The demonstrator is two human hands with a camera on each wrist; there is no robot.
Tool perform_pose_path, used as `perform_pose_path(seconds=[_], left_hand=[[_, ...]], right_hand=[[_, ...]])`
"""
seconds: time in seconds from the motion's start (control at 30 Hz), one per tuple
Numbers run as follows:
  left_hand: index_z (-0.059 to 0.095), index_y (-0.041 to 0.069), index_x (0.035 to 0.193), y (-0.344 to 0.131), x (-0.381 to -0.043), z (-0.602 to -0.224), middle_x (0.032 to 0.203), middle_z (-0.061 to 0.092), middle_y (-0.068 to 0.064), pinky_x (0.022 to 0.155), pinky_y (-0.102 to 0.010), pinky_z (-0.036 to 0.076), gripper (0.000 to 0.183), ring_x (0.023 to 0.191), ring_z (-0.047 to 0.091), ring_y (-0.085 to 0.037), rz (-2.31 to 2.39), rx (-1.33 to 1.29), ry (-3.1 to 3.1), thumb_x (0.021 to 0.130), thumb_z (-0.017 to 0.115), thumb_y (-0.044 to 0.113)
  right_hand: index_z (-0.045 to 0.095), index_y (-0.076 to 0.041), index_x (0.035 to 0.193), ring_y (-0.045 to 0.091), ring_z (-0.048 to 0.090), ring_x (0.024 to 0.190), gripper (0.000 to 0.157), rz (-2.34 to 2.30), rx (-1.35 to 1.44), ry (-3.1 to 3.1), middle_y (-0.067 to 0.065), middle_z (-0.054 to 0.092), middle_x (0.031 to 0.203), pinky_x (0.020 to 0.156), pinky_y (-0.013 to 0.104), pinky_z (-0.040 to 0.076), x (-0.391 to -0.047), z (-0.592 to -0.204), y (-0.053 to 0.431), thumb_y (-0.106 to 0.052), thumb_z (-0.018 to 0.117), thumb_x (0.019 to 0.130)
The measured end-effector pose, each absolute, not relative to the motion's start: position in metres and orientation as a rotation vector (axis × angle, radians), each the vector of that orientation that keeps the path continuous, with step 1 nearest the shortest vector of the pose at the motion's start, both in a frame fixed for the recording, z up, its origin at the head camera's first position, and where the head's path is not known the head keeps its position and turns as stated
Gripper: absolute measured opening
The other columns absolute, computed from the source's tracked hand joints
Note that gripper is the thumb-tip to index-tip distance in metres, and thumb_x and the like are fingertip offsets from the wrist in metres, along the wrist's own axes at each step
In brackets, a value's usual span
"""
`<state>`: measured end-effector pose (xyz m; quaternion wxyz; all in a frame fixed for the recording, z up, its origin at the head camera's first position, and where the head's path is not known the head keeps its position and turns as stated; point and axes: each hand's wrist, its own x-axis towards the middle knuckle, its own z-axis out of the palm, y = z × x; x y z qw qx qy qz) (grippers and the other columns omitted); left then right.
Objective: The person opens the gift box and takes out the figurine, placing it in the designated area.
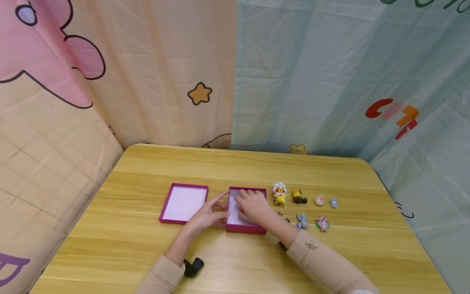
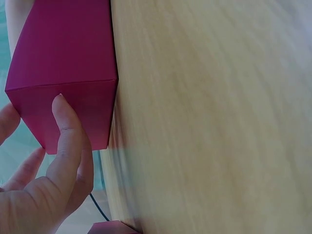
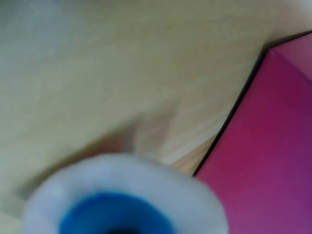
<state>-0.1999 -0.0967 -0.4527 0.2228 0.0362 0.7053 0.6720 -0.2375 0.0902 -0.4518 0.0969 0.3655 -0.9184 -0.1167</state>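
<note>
A magenta open-topped box [image 1: 246,229] with a pale interior stands near the middle of the table. My left hand [image 1: 207,215] touches its left side with spread fingers. In the left wrist view, fingertips of the left hand [image 2: 53,180] rest against the end and edge of the box [image 2: 63,44]. Over the opening, my right hand [image 1: 253,206] reaches down into the box. Whatever may be under its palm is hidden. The right wrist view shows the box's side [image 3: 273,146] and a blurred white round thing with a blue middle [image 3: 122,190], too close to identify.
A magenta lid [image 1: 184,203] lies left of the box. Right of the box are a yellow figurine in a white hood [image 1: 280,194], a yellow-and-black toy [image 1: 299,197], a small duck [image 1: 320,200], a blue figurine [image 1: 333,203], a grey-blue figurine [image 1: 302,220] and a pink figurine [image 1: 322,223].
</note>
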Motion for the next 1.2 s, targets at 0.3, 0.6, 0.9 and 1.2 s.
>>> perform_pose_path(seconds=[0.3, 0.6, 0.9, 1.2], left_hand=[[0.032, 0.017, 0.143, -0.097, -0.2, -0.455, 0.113, 0.042, -0.021, 0.074, -0.041, 0.055, 0.067, 0.079, 0.059, -0.02, 1.859, 0.093, 1.949, 0.085, 0.062, 0.004], [0.032, 0.019, 0.143, -0.095, -0.199, -0.452, 0.114, 0.042, -0.021, 0.074, -0.042, 0.055, 0.067, 0.08, 0.059, -0.021, 1.859, 0.073, 1.956, 0.085, 0.062, 0.005], [0.032, 0.018, 0.143, -0.096, -0.199, -0.453, 0.113, 0.042, -0.02, 0.075, -0.041, 0.055, 0.067, 0.079, 0.059, -0.02, 1.855, 0.084, 1.959, 0.085, 0.063, 0.004], [0.033, 0.017, 0.143, -0.097, -0.199, -0.454, 0.115, 0.041, -0.021, 0.075, -0.04, 0.055, 0.067, 0.079, 0.059, -0.019, 1.853, 0.097, 1.956, 0.084, 0.063, 0.005]], right_hand=[[0.062, -0.02, 0.101, 0.02, 0.061, 0.082, 0.026, -0.225, 1.074, -2.635, 0.003, 0.059, 0.095, 0.071, 0.033, 0.054, -0.235, -0.441, 0.097, -0.039, 0.061, 0.083], [0.059, -0.021, 0.101, 0.018, 0.056, 0.077, 0.025, -0.2, 1.016, -2.566, 0.002, 0.055, 0.089, 0.066, 0.03, 0.048, -0.231, -0.425, 0.113, -0.04, 0.06, 0.085], [0.055, -0.019, 0.095, 0.018, 0.045, 0.072, 0.019, -0.169, 0.948, -2.542, 0.001, 0.045, 0.081, 0.061, 0.029, 0.041, -0.225, -0.408, 0.139, -0.035, 0.06, 0.087], [0.051, -0.016, 0.092, 0.021, 0.047, 0.074, 0.019, -0.138, 0.86, -2.538, 0.002, 0.044, 0.08, 0.065, 0.035, 0.045, -0.218, -0.4, 0.173, -0.03, 0.062, 0.085]])
